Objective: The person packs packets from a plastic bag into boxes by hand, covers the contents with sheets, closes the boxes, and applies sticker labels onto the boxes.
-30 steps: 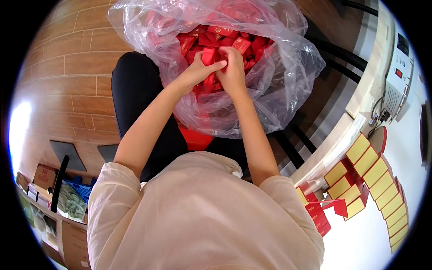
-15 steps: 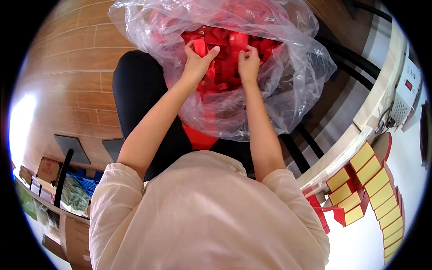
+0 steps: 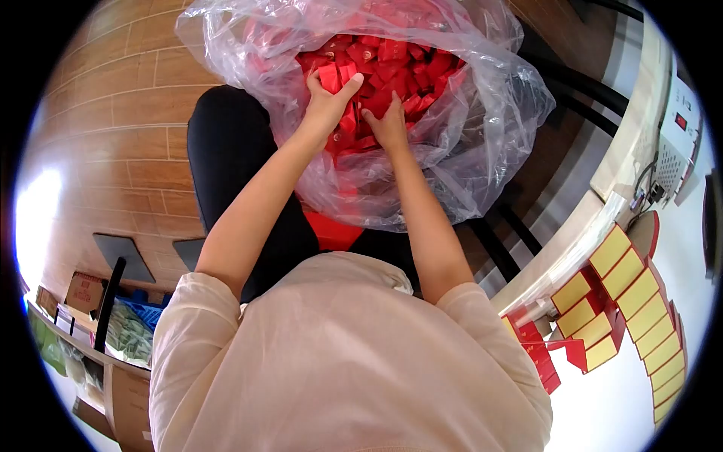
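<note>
A large clear plastic bag [image 3: 482, 128] full of small red boxes or packets [image 3: 392, 51], some with a gold mark, lies open in front of me. Over the left part of the pile, my left hand [image 3: 325, 109] is closed around red boxes [image 3: 328, 77], two of them showing between fingers and thumb. My right hand [image 3: 388, 128] reaches down into the pile beside it. Its thumb and fingers are spread, with red boxes just beneath them; whether it touches one is hard to see.
At right, a white table [image 3: 602, 399] carries rows of red boxes with yellow faces [image 3: 640, 309] and a white device [image 3: 674, 151]. Black metal bars [image 3: 580, 83] run beside the bag. Cartons [image 3: 84, 290] and a blue crate [image 3: 143, 310] are at lower left.
My right hand has moved left and down into the pile, and its pinched fingers have spread; the red piece near them is gone. Two red boxes now show in my left hand.
</note>
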Tool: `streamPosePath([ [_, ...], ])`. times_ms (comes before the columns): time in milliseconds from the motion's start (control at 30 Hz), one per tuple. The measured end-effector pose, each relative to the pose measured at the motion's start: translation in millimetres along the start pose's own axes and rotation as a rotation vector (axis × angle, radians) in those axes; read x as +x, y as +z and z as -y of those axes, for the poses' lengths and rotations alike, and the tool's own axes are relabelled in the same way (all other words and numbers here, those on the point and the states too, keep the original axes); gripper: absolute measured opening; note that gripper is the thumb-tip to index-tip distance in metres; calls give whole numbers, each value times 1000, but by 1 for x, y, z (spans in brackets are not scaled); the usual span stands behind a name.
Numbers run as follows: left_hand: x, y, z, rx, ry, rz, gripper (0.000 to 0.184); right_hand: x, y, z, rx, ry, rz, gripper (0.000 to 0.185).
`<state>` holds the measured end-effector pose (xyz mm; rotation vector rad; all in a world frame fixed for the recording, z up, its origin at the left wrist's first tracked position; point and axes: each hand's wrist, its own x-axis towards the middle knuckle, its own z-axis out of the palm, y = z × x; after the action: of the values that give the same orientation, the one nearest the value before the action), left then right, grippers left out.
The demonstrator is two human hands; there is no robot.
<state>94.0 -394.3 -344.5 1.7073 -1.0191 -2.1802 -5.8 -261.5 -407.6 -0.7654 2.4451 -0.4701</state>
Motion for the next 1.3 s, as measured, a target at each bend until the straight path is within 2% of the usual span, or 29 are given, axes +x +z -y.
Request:
streamPosePath([
  [33,0,-1,0,3,0,-4,81,2,3,-3,-45,17,72,80],
  [67,-1,0,-1,-61,-11,33,88,4,7,-6,-91,34,144,87],
  [100,-1,0,0,-123,-22,73,96,6,8,-4,-88,35,144,87],
  [167,2,-1,2,-91,-47,70,95,12,8,-1,-142,117,200,81],
  [300,3,-1,1,-80,-21,78,94,24,-6,-2,-40,61,140,68],
  [367,-3,-1,-6,-68,14,114,93,26,-60,28,549,384,519,56],
  [433,-12,2,-15,-17,9,165,89,12,-93,35,548,390,501,56],
  [500,-32,7,-26,-85,-32,310,83,-6,-120,38,673,355,545,58],
  [533,-41,9,-29,-64,-53,388,81,-19,-134,45,663,352,512,48],
  [567,-51,14,-30,-44,-73,463,78,-32,-143,44,665,358,474,48],
  [633,-71,18,-31,-61,-69,539,76,-55,-157,45,692,314,408,50],
  [667,-79,18,-31,-2,-56,576,75,-67,-166,44,835,342,434,55],
  [767,-110,20,-32,68,-62,663,74,-112,-182,50,964,312,307,61],
  [833,-130,23,-26,101,-62,813,77,-143,-193,59,948,263,259,64],
  [933,-177,33,-33,181,75,922,80,-182,-210,65,895,140,59,60],
  [1033,-222,45,-46,270,146,1082,75,-235,-249,76,890,73,-71,64],
  [1167,-310,63,-62,317,362,1220,69,-314,-305,86,817,-39,-296,56],
  [1233,-362,79,-65,259,351,1354,70,-358,-337,88,851,-104,-416,49],
  [1300,-393,99,-57,283,470,1475,71,-399,-362,78,887,-120,-502,47],
])
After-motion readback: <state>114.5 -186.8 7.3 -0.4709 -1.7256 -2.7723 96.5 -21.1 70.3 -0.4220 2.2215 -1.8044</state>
